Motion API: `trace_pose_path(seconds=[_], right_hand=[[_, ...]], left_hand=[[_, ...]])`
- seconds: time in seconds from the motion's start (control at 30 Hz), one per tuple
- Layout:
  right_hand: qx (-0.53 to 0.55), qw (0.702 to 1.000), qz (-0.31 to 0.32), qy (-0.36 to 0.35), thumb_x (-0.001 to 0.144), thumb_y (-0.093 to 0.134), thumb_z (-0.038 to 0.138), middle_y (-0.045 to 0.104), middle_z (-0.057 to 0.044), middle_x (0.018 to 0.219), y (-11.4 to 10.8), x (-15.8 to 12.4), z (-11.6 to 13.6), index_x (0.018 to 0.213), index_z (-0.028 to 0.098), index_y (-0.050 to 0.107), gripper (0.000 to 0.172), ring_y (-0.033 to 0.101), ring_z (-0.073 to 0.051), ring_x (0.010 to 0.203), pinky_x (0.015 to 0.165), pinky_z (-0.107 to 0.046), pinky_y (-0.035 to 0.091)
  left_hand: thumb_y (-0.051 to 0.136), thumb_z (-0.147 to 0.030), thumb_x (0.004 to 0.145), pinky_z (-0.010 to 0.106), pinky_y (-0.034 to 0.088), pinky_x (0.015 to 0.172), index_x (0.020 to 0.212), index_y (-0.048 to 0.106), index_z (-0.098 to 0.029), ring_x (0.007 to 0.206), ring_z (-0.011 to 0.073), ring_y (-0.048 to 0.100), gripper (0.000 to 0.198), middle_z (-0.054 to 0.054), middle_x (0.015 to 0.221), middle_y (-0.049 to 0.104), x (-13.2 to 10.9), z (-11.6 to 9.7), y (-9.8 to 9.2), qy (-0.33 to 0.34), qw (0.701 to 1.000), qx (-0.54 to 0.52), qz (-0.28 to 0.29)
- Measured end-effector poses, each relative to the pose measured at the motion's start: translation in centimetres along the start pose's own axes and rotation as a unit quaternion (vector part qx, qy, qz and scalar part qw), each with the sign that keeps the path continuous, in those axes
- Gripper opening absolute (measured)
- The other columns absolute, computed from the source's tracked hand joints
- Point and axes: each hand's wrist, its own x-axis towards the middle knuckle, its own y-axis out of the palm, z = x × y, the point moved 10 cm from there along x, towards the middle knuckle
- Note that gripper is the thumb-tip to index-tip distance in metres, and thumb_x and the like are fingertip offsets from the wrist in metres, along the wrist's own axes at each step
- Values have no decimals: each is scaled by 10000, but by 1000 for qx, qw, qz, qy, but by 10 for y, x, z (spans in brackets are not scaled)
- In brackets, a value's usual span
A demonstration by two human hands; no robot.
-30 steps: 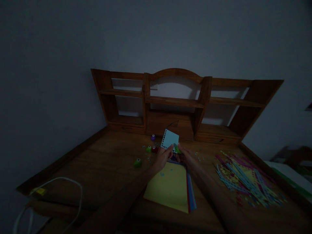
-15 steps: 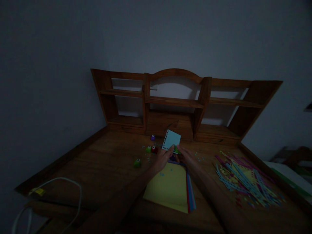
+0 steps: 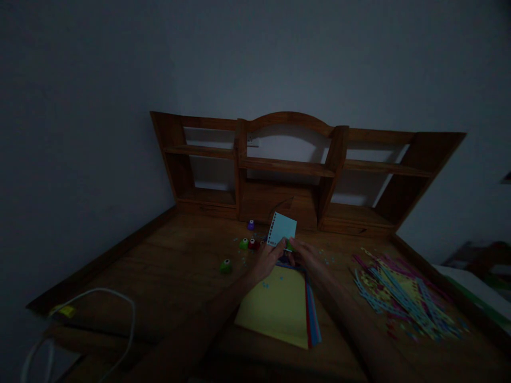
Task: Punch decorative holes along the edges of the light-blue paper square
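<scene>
Between my hands a light blue sheet of paper (image 3: 283, 227) is held up, with a row of small punched holes along its left edge and some at its lower left corner. My left hand (image 3: 266, 260) is closed on the sheet's lower edge, thumb on top. My right hand (image 3: 304, 256) is closed around a small green craft punch (image 3: 289, 245), which sits at the sheet's lower right edge and is partly covered by the fingers. Below the hands lies a stack of coloured paper (image 3: 275, 308), yellow on top, bearing a few tiny blue cut-outs.
Left of the hands stand another green punch (image 3: 225, 266), a green one (image 3: 244, 243), a red one (image 3: 252, 243) and a purple one (image 3: 250, 225). Punched paper strips (image 3: 403, 292) pile up at right. A wooden shelf (image 3: 287, 167) backs the desk; a white cable (image 3: 131, 314) loops at left.
The view has shifted very slightly. Both hands keep their hold on the sheet and the green punch, nearly in the same place.
</scene>
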Motion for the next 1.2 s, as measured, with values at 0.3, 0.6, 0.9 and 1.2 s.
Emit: trace_pose_path(seconds=[0.3,0.6,0.9,1.2], right_hand=[[3,1000,5,3,829,583,522,552,-22,656,0,0,-2,767,152,616,376,462,-120,560,574,-264,340],[3,1000,-8,9,776,626,561,540,-10,578,2,-2,4,699,164,602,405,468,-130,546,568,-274,332],[22,1000,-13,-6,795,636,502,540,-1,592,1,-2,4,701,165,609,351,471,-121,553,577,-272,334],[52,998,-38,-19,759,692,439,575,4,643,-5,-4,5,766,183,636,262,436,-106,521,524,-264,289]], left_hand=[[504,-531,847,218,345,578,869,594,-136,637,109,416,406,5,714,493,5,9,1,-8,999,-51,-11],[486,-541,854,226,341,575,856,587,-142,624,107,418,412,-1,707,499,6,12,1,-5,999,-35,-11],[486,-521,862,219,298,529,824,557,-139,586,93,383,391,-6,671,467,4,3,4,0,999,-48,6],[477,-542,863,233,300,535,738,499,-150,551,93,362,413,-33,595,409,-2,-9,13,7,998,-58,39]])
